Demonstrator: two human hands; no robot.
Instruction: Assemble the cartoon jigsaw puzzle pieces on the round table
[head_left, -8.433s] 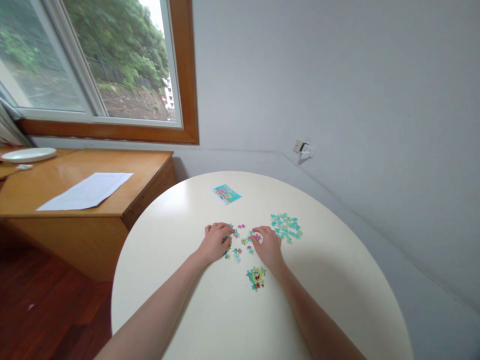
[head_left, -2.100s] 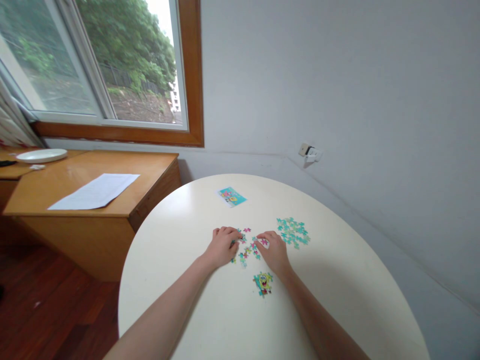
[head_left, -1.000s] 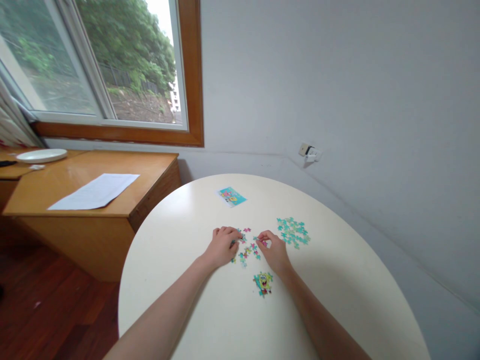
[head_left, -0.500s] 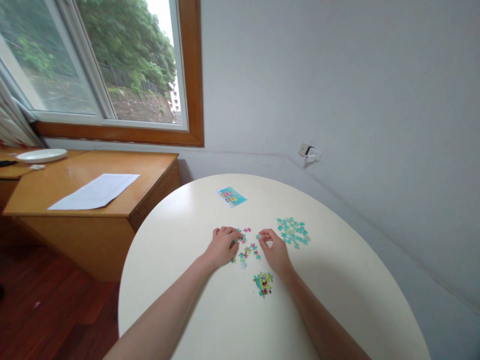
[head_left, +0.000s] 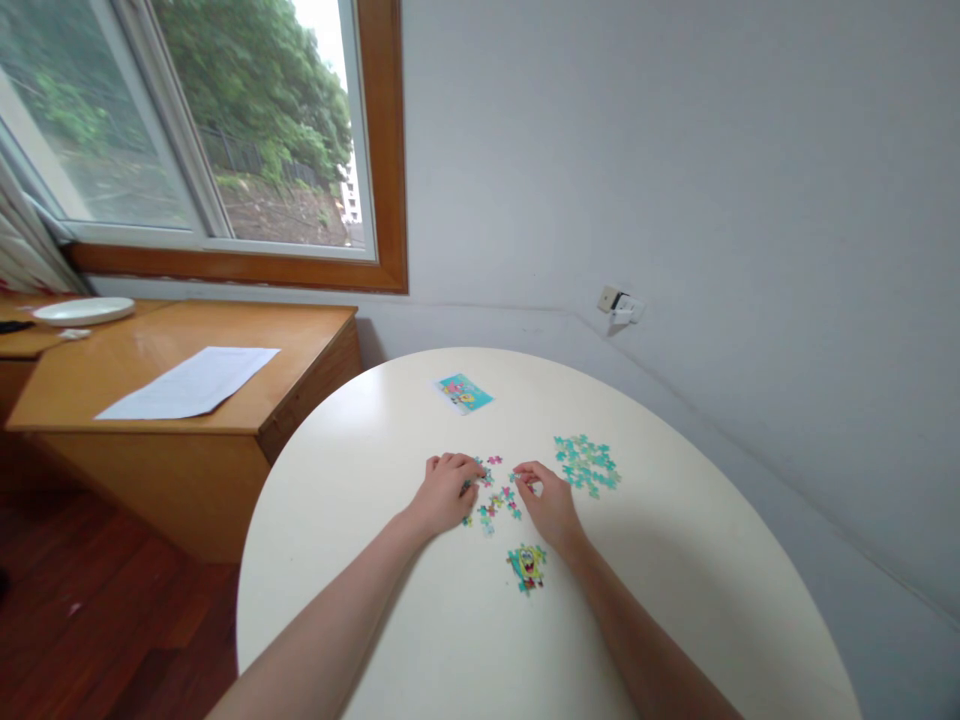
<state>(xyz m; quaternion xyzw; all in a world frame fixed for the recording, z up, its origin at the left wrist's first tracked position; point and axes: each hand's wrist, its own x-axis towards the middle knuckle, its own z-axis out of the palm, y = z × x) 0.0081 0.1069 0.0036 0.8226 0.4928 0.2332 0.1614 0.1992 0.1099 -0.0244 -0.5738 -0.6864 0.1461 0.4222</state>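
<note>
Several loose puzzle pieces (head_left: 491,508) in teal, pink and yellow lie between my two hands on the white round table (head_left: 330,500). My left hand (head_left: 448,490) rests at their left side, fingers spread and curved over some pieces, partly hiding them. A small teal puzzle piece (head_left: 514,477) is pinched between the thumb and fingertips of my right hand (head_left: 550,498). Nearer to me lies a joined section of puzzle (head_left: 526,568) with a yellow cartoon face. Past my right hand is a cluster of teal puzzle pieces (head_left: 587,464).
A small picture card (head_left: 464,393) with the cartoon scene lies toward the table's far edge. To the left stands a wooden desk (head_left: 150,350) with a paper sheet (head_left: 191,383) and a white plate (head_left: 86,311). The wall borders the table's far and right sides.
My right hand has shifted slightly left with the piece in its fingertips. My left hand stays where it was.
</note>
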